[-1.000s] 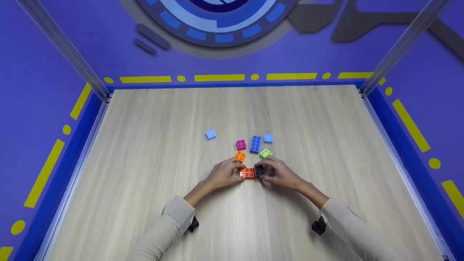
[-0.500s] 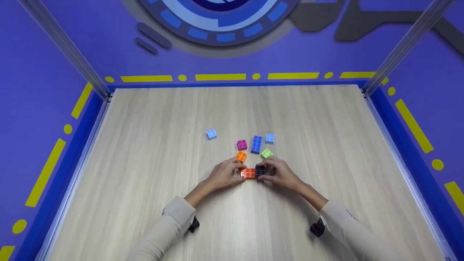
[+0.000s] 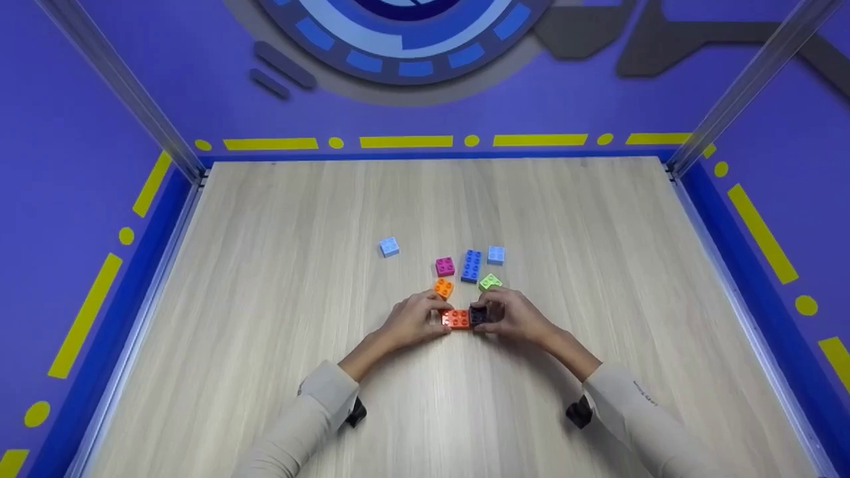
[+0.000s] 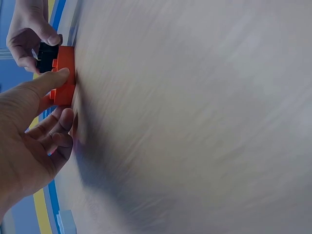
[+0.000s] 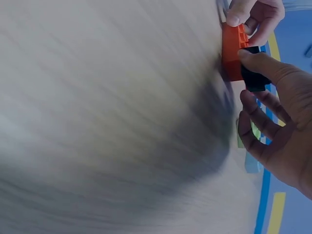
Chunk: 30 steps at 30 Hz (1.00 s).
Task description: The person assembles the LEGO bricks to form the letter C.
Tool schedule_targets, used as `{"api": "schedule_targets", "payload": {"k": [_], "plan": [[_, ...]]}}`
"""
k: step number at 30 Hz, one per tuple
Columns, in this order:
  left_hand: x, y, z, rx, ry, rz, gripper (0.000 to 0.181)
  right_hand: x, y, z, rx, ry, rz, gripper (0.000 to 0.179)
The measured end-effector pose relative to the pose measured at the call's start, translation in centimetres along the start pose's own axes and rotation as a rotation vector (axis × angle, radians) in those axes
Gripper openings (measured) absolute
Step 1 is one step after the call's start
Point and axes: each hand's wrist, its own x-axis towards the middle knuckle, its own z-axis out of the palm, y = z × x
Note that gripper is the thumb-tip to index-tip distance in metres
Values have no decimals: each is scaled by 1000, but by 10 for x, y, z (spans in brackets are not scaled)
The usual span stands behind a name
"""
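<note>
A long red-orange toy brick (image 3: 455, 319) lies on the table, studs up. My left hand (image 3: 415, 320) pinches its left end between thumb and fingers. The thumb of my right hand (image 3: 514, 317) and its fingers pinch a smaller black brick (image 5: 254, 69). In both wrist views the black brick sits at the top of the red-orange brick, over its right end. An orange brick (image 3: 443, 287) lies just beyond my left fingertips, and a lime green brick (image 3: 490, 281) beyond my right fingers, which partly hide it.
Farther back on the table (image 3: 299, 232) lie a magenta brick (image 3: 445, 267), a long blue brick (image 3: 471, 265) and a light blue brick (image 3: 496, 255). Another light blue brick (image 3: 389, 247) lies off to the left. Blue walls stand behind and at both sides.
The hands and bricks keep nearly the same places. My right fingers have shifted slightly on the black brick. The whole view has drifted a little.
</note>
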Motion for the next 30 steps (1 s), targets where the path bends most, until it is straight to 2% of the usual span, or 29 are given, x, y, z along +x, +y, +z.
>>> {"api": "schedule_targets", "payload": {"k": [4, 8, 14, 18, 22, 26, 28, 30], "plan": [[0, 1, 1, -10, -2, 0, 40, -1, -6, 1, -97, 12, 7, 36], [0, 2, 1, -17, 3, 3, 40, -5, -9, 6, -179, 65, 22, 39], [0, 2, 0, -17, 14, -10, 39, -7, -6, 19, -205, 120, -23, 41], [0, 1, -1, -5, -5, 4, 39, -6, -1, 22, -169, 108, -40, 39], [9, 2, -11, -9, -65, 34, 47, -3, 3, 16, -76, 61, -9, 38], [26, 3, -28, -64, -134, 56, 45, -1, 6, 14, -9, 22, 17, 38], [39, 4, -36, -115, -133, 45, 39, -2, 9, 15, 20, 13, 21, 38], [53, 5, -41, -158, -95, 37, 32, -2, 12, 16, 49, 22, 22, 38]]}}
